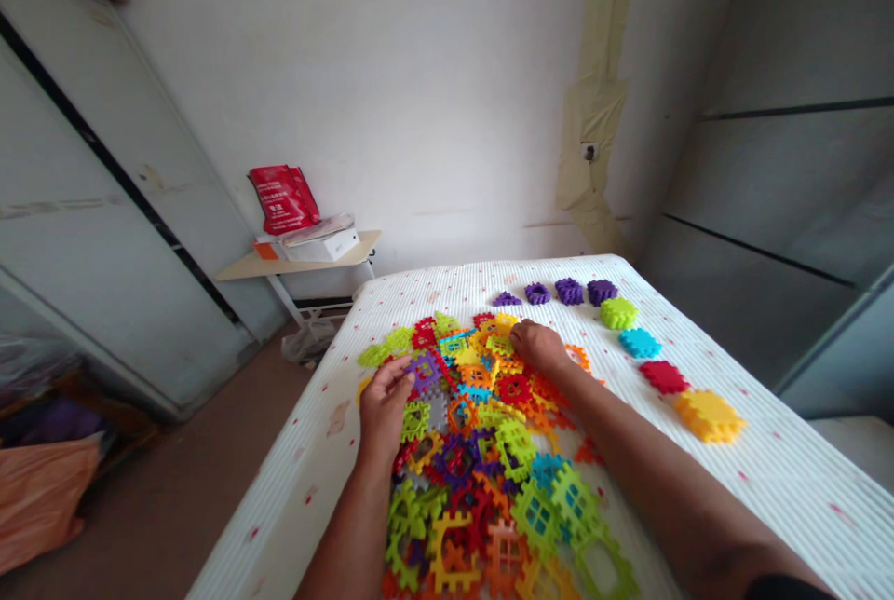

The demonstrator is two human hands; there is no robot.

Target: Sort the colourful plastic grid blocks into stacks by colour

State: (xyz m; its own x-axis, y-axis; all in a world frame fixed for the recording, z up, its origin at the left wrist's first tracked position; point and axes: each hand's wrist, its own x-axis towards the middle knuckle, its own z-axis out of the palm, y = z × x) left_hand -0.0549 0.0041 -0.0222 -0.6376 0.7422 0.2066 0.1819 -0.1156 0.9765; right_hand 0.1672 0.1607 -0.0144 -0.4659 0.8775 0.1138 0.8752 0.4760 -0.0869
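Note:
A wide heap of colourful plastic interlocking pieces [513, 388] lies on the white quilted cover [328, 432]. My left hand [386, 395] is at the heap's left side, its thumb and fingers closed on a purple window piece [423, 371]. At the far right part of the heap, my right hand [537, 345] has its fingers curled down beside yellow pieces [507, 324]; whatever it may hold is hidden. Green window pieces [536, 514] and a yellow frame piece [453, 553] lie at the near end.
Along the far and right edges stand purple stacks [569, 292], a green stack [618, 313], a blue stack [640, 343], a red stack [664, 376] and a yellow stack [711, 415]. A small table [262, 266] with a red bag [279, 199] stands at the back left.

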